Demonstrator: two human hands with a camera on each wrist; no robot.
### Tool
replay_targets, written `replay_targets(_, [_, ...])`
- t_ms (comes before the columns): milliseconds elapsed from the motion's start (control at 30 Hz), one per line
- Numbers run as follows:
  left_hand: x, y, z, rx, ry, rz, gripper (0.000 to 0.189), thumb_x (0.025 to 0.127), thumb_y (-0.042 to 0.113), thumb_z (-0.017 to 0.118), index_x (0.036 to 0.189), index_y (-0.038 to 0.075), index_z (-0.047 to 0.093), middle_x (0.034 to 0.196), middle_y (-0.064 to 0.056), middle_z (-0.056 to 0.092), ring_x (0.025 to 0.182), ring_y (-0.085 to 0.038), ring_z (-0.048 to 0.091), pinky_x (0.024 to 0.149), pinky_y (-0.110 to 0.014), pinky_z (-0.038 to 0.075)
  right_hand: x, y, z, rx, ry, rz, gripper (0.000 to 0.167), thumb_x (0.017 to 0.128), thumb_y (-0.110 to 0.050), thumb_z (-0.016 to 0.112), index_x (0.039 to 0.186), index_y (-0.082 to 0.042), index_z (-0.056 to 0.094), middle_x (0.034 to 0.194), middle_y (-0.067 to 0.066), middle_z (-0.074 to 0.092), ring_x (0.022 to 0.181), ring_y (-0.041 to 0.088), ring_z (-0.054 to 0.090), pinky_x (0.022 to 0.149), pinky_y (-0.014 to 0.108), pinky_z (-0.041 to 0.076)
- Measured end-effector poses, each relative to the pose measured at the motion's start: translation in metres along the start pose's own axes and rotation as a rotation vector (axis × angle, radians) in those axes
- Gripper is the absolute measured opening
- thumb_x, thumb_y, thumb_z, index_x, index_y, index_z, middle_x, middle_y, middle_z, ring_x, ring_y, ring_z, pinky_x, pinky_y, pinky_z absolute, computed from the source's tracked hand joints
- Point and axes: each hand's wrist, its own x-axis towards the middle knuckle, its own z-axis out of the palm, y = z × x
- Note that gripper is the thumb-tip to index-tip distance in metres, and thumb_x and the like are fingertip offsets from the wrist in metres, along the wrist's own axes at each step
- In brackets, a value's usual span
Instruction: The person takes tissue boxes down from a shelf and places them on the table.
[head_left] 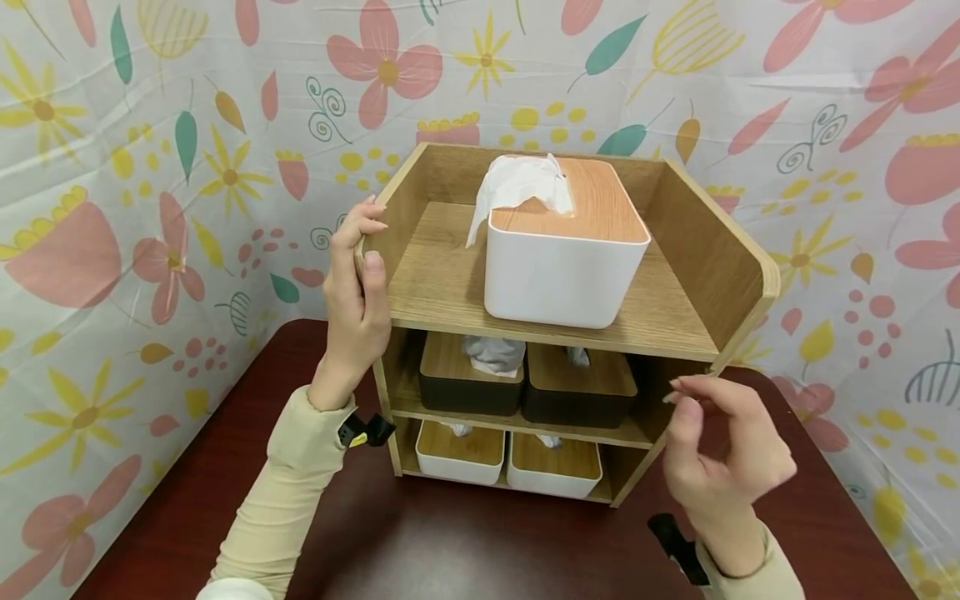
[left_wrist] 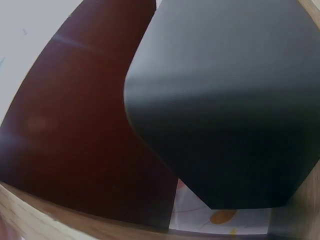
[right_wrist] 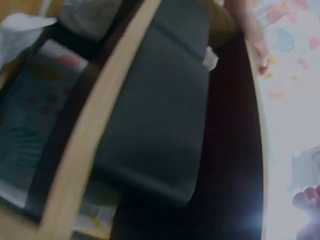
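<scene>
A wooden shelf unit (head_left: 442, 250) stands on the dark red table, seen in the head view. My left hand (head_left: 356, 292) grips the front edge of its left side panel, with the thumb on the near side and the fingers over the panel. At the lower right, my right hand (head_left: 723, 454) hangs by the right front edge with loosely bent fingers, holding nothing. On the top board sits a white tissue box (head_left: 562, 279) with a wood-grain lid, tissue (head_left: 525, 187) draping from its left side. Two dark tissue boxes (head_left: 468, 392) stand on the middle shelf.
Two white tissue boxes (head_left: 461, 467) with wooden lids stand on the bottom shelf. The red table (head_left: 300, 400) surrounds the unit. A flowered curtain (head_left: 262, 167) hangs behind and at both sides. A dark rounded surface (left_wrist: 215, 110) fills much of the left wrist view.
</scene>
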Motion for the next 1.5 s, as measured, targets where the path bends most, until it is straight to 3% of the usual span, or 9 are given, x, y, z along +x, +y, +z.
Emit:
replay_targets(267, [-0.002, 0.000, -0.001, 0.004, 0.005, -0.008, 0.040, 0.103, 0.028, 0.036, 0.113, -0.009, 0.048, 0.124, -0.023, 0.054, 0.131, -0.031, 0.048, 0.115, -0.044, 0.034, 0.010, -0.013, 0.028, -0.108, -0.104, 0.023, 0.028, 0.084, -0.018, 0.060, 0.078, 0.009, 0.064, 0.070, 0.023, 0.060, 0.057, 0.028, 0.046, 0.067, 0.017, 0.041])
replay_targets(467, [-0.001, 0.000, -0.001, -0.008, 0.012, -0.013, 0.037, 0.102, 0.024, 0.036, 0.113, -0.009, 0.049, 0.124, -0.023, 0.054, 0.131, -0.032, 0.048, 0.116, -0.045, 0.033, 0.018, -0.018, 0.048, -0.128, -0.224, 0.070, 0.036, 0.083, -0.023, 0.060, 0.099, 0.009, 0.062, 0.095, 0.026, 0.062, 0.085, 0.038, 0.056, 0.079, 0.021, 0.043])
replay_targets(600, [0.000, 0.000, -0.002, -0.016, 0.018, -0.015, 0.036, 0.101, 0.023, 0.037, 0.114, -0.008, 0.049, 0.124, -0.024, 0.054, 0.131, -0.032, 0.048, 0.116, -0.045, 0.033, 0.023, -0.021, 0.060, -0.146, -0.293, 0.119, 0.045, 0.079, -0.025, 0.061, 0.111, 0.007, 0.057, 0.110, 0.026, 0.057, 0.105, 0.036, 0.054, 0.082, 0.027, 0.041])
replay_targets(733, [0.000, 0.000, -0.002, -0.010, 0.023, -0.015, 0.037, 0.101, 0.024, 0.038, 0.115, -0.008, 0.049, 0.124, -0.023, 0.054, 0.131, -0.032, 0.048, 0.115, -0.045, 0.034, 0.027, -0.023, 0.070, -0.163, -0.306, 0.179, 0.057, 0.075, -0.028, 0.062, 0.120, 0.005, 0.051, 0.122, 0.022, 0.048, 0.119, 0.028, 0.044, 0.087, 0.033, 0.038])
replay_targets(933, [-0.001, 0.000, 0.000, -0.021, 0.021, -0.006, 0.038, 0.102, 0.024, 0.038, 0.116, -0.009, 0.050, 0.124, -0.024, 0.054, 0.131, -0.033, 0.048, 0.115, -0.045, 0.034, 0.028, -0.023, 0.080, -0.197, -0.354, 0.225, 0.066, 0.075, -0.032, 0.064, 0.129, 0.001, 0.044, 0.131, 0.020, 0.039, 0.129, 0.023, 0.033, 0.094, 0.038, 0.035])
replay_targets(1167, [-0.002, 0.000, 0.001, -0.023, 0.016, -0.011, 0.041, 0.102, 0.028, 0.037, 0.117, -0.008, 0.050, 0.124, -0.024, 0.054, 0.131, -0.033, 0.048, 0.115, -0.045, 0.034, 0.020, -0.024, 0.093, -0.245, -0.398, 0.243, 0.071, 0.077, -0.036, 0.067, 0.134, -0.006, 0.038, 0.140, 0.024, 0.029, 0.138, 0.022, 0.024, 0.112, 0.043, 0.029])
replay_targets(1500, [-0.002, -0.003, 0.001, -0.022, 0.006, -0.012, 0.037, 0.101, 0.023, 0.036, 0.117, -0.007, 0.050, 0.125, -0.024, 0.054, 0.132, -0.032, 0.047, 0.115, -0.045, 0.034, 0.009, -0.030, 0.114, -0.340, -0.301, 0.263, 0.091, 0.065, -0.046, 0.078, 0.138, -0.011, 0.036, 0.146, 0.022, 0.024, 0.141, 0.023, 0.021, 0.114, 0.042, 0.023])
